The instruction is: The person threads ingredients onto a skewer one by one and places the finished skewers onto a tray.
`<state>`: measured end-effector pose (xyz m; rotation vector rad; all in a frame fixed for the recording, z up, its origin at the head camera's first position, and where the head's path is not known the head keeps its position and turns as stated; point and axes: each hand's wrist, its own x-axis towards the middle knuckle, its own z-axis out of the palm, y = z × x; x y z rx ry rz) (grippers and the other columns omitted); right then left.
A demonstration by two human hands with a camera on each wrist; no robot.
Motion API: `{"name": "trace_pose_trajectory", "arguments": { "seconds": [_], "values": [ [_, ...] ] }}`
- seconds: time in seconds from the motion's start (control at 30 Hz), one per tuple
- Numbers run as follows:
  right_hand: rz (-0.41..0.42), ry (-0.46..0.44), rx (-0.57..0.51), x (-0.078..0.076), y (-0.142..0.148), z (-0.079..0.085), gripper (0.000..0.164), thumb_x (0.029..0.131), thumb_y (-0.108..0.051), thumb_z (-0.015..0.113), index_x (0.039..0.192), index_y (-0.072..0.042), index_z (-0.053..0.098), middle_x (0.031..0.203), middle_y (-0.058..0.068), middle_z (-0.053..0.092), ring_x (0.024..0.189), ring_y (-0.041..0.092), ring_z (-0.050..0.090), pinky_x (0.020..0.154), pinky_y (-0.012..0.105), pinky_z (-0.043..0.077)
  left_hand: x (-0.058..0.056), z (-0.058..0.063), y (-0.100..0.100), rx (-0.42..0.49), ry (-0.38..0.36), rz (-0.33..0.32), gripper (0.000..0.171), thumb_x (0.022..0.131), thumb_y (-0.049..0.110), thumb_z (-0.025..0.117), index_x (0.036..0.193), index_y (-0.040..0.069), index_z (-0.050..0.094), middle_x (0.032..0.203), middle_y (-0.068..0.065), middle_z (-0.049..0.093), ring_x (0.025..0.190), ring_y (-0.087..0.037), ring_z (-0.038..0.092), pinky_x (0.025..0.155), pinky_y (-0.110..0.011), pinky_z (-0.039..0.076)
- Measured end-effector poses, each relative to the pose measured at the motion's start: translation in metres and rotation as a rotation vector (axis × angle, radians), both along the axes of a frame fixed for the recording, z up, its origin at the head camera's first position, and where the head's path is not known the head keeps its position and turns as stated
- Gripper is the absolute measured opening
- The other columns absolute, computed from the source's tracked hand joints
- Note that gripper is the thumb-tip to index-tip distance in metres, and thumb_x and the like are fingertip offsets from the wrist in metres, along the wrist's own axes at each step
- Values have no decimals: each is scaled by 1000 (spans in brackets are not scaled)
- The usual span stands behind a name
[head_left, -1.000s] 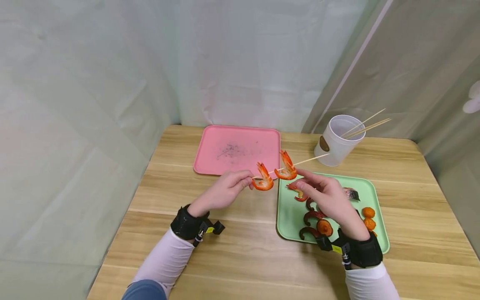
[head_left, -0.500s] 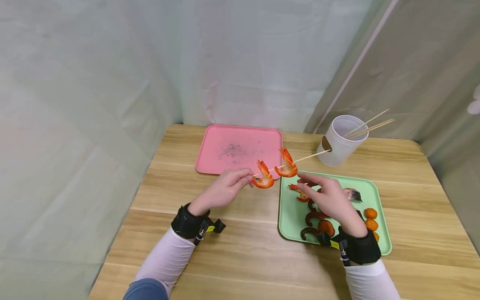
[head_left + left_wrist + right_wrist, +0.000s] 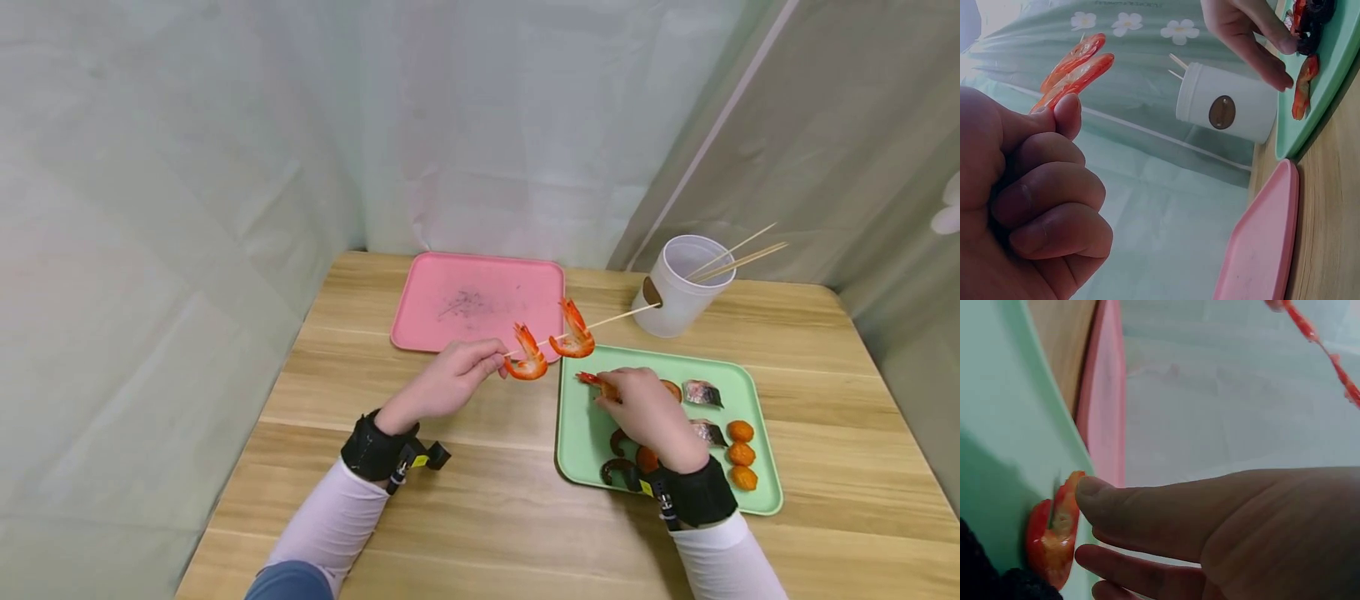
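My left hand (image 3: 453,379) pinches one end of a thin wooden skewer (image 3: 622,316) between thumb and forefinger. Two orange shrimp are threaded on it: the nearer shrimp (image 3: 527,358) sits close by the fingertips, the farther shrimp (image 3: 574,335) about mid-stick. The skewer's bare tip points right. Over the green tray (image 3: 581,442), my right hand (image 3: 651,408) reaches down to a loose shrimp (image 3: 587,379) at the tray's left side. In the right wrist view, the thumb tip meets the upper end of that shrimp (image 3: 1054,544), while the other fingers extend beside it, loosely bent.
Dark curled tentacles (image 3: 615,472), silvery-skinned fish pieces (image 3: 703,393) and orange balls (image 3: 741,454) lie on the green tray. Behind it stands a white cup (image 3: 675,308) holding several skewers (image 3: 738,263). A pink tray (image 3: 502,304) lies at the back, before a pale curtain (image 3: 510,125).
My right hand has left the side of the skewered shrimp and lowered to the loose shrimp on the green tray. My left hand holds the skewer almost still.
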<state>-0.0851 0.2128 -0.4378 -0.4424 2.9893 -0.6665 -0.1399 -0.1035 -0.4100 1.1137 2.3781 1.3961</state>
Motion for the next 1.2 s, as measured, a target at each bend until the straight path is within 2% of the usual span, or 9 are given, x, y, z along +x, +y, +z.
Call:
{"name": "trace_pose_trajectory", "arguments": {
  "seconds": [0.23, 0.5, 0.7, 0.9, 1.2],
  "values": [
    [-80, 21, 44, 1, -4, -9, 35, 91, -10, 85, 123, 1, 76, 113, 19, 73, 108, 45, 65, 90, 57, 53, -1, 0, -1, 3, 13, 11, 22, 114, 10, 51, 104, 9, 71, 84, 5, 62, 67, -11, 42, 69, -33, 44],
    [-129, 21, 88, 2, -6, -18, 38, 91, -6, 84, 127, 0, 74, 115, 22, 70, 105, 48, 63, 85, 57, 54, -1, 1, -1, 1, 6, -1, 22, 114, 10, 51, 105, 10, 71, 87, 5, 64, 67, -12, 42, 70, -34, 44],
    [-148, 12, 109, 1, -8, -19, 40, 90, -8, 86, 128, 2, 73, 116, 24, 67, 105, 47, 62, 85, 57, 54, 0, 0, -1, 3, 15, 1, 22, 114, 10, 51, 105, 12, 71, 88, 5, 65, 67, -11, 42, 69, -33, 44],
    [-161, 20, 98, 1, -7, -21, 38, 88, -9, 89, 121, 3, 73, 110, 23, 63, 102, 45, 61, 82, 56, 54, 0, 1, -2, 8, 17, 2, 21, 114, 11, 52, 104, 10, 71, 85, 5, 63, 66, -11, 42, 69, -34, 44],
    [-137, 8, 51, -1, -6, -23, 38, 87, -10, 90, 117, 0, 69, 108, 18, 73, 101, 45, 63, 86, 55, 52, 0, 1, -2, 7, 13, 2, 22, 114, 10, 51, 104, 5, 71, 86, 5, 63, 68, -11, 43, 70, -34, 45]
  ]
}}
